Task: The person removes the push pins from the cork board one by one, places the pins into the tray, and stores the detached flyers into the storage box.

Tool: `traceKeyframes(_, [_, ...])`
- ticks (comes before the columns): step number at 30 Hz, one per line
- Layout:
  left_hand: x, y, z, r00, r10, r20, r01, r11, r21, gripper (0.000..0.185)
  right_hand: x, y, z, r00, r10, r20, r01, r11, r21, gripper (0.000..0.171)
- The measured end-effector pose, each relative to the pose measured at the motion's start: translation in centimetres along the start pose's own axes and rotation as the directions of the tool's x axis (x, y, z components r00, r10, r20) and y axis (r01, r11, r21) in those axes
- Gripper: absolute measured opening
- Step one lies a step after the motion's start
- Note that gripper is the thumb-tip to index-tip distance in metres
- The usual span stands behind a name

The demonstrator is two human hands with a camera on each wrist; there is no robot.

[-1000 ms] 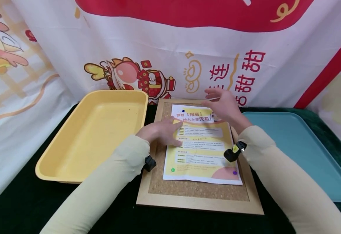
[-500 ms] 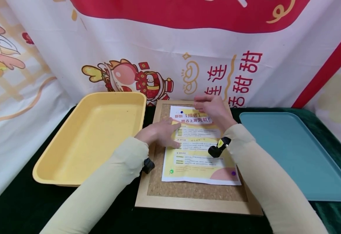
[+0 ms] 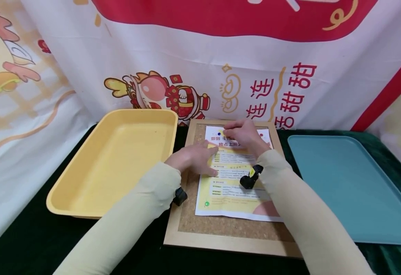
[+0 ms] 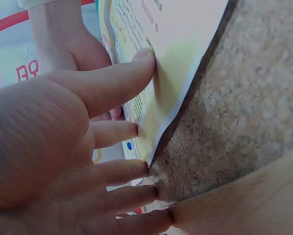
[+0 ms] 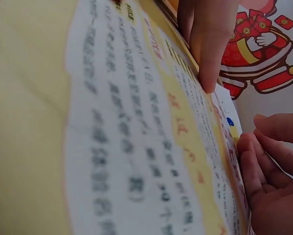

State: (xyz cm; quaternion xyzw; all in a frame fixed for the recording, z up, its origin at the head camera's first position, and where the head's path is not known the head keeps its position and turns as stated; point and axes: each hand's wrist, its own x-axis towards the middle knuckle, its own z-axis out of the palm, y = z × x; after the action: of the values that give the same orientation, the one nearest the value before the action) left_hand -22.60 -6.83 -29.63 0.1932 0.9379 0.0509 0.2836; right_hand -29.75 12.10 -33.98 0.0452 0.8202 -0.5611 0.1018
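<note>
A printed poster (image 3: pixel 228 210) lies on a wood-framed cork board (image 3: pixel 217 229). A blue push pin (image 3: pixel 219 134) stands near its top left and a green push pin (image 3: pixel 206 204) near its bottom left. My left hand (image 3: pixel 195 157) is spread at the poster's left edge; the left wrist view shows its thumb (image 4: pixel 131 73) and fingertips touching paper and board. My right hand (image 3: pixel 245 133) hovers over the poster's top, fingers bent. In the right wrist view its thumb and fingertips (image 5: pixel 249 147) are close to the blue push pin (image 5: pixel 229 121), apparently not touching it.
A deep yellow tray (image 3: pixel 112 168) stands left of the board. On the right lies a flat blue-green tray (image 3: pixel 351 187). Both rest on a dark green cloth (image 3: pixel 145 248), with a printed white curtain (image 3: pixel 186 46) hanging behind.
My right hand has moved left and downward from the board's upper right to beside the blue push pin. My right forearm now covers the poster's lower right corner. The left hand stays put.
</note>
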Motion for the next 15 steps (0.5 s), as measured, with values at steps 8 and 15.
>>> traceKeyframes(8, [-0.08, 0.01, 0.09, 1.0, -0.006, 0.0, 0.006, 1.0, 0.028, 0.09, 0.2, 0.34, 0.53, 1.0, 0.018, -0.005, -0.018, 1.0, -0.021, 0.029])
traceKeyframes(15, [0.04, 0.06, 0.16, 1.0, 0.012, -0.003, -0.012, 1.0, 0.024, 0.09, 0.25, 0.2, 0.58, 0.998, 0.047, -0.041, -0.05, 0.996, -0.067, 0.026])
